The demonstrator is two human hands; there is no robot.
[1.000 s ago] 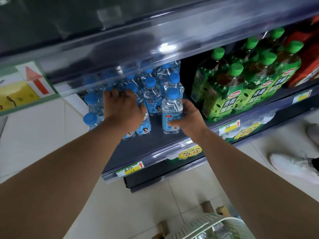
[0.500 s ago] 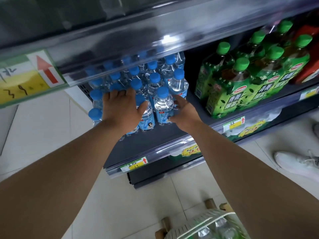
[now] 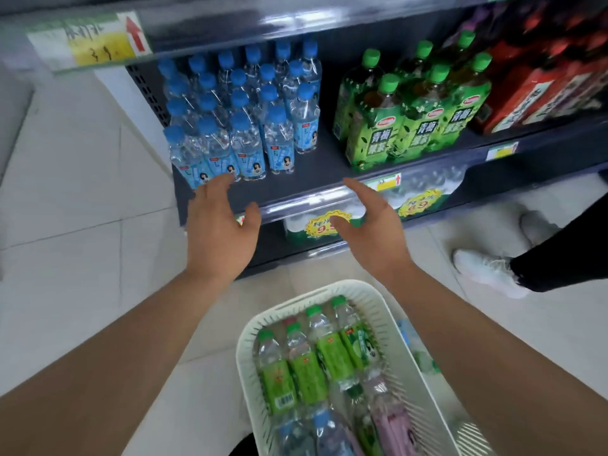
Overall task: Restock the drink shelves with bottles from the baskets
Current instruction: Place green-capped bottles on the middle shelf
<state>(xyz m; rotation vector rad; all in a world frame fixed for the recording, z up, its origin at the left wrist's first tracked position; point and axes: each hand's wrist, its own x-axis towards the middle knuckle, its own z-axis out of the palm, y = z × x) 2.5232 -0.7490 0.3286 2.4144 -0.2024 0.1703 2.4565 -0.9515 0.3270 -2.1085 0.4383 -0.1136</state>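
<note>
Several blue-capped water bottles (image 3: 245,126) stand in rows on the left part of the dark shelf (image 3: 309,172). My left hand (image 3: 220,230) hovers open just in front of the shelf edge, below the front bottles. My right hand (image 3: 370,227) is open too, in front of the shelf's price strip, holding nothing. Below my arms a white slatted basket (image 3: 329,291) holds several green-labelled bottles (image 3: 316,357) lying down, plus a blue-capped one and a pink-labelled one.
Green-capped tea bottles (image 3: 411,113) fill the shelf's middle, red cartons (image 3: 546,83) its right. An upper shelf edge with a price tag (image 3: 98,41) overhangs. Another person's white shoe (image 3: 487,271) and dark trouser leg stand on the tiled floor at right.
Both hands let go of the water bottles and drew back out of the shelf toward me. The view tilted down, bringing the basket into sight.
</note>
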